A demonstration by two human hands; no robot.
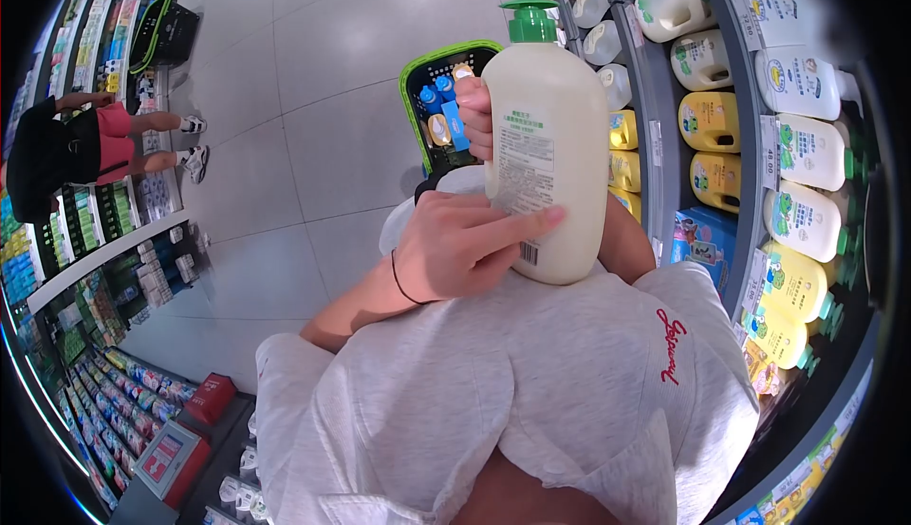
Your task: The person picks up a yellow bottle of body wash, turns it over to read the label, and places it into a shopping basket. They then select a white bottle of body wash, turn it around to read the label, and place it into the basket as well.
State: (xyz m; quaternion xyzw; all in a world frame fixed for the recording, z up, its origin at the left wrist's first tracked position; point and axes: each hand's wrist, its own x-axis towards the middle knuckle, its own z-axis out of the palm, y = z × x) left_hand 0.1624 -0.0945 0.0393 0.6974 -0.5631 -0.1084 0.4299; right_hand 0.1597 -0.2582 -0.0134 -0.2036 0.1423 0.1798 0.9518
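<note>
- Your light grey shirt (418,383) fills the lower middle, nearest the camera, with red lettering (670,346) on its right side.
- Your right hand (475,119) has its fingers closed on the left side of the large cream bottle (579,145); that forearm passes behind the bottle, and the thumb is hidden.
- Your left hand (446,245) grips nothing you can see: its index finger (517,226) is stretched across the lower label, the tip on the bottle's surface, the other fingers curled in. A thin dark band (406,286) circles that wrist.
- The bottle is held up in front of your chest. Its long axis runs almost straight up the view, green pump (532,24) at the far end, base toward you. The printed side faces you, barcode low down.
- Beyond your right fingers, a black basket (410,107) with a green rim holds blue bottles and a blue box (455,126).
- To your right, the shelves (664,145) carry rows of white and yellow bottles.
- Over to your left, across the tiled floor (332,69), a person (76,155) in a black top stands near another green-rimmed basket (174,33).
</note>
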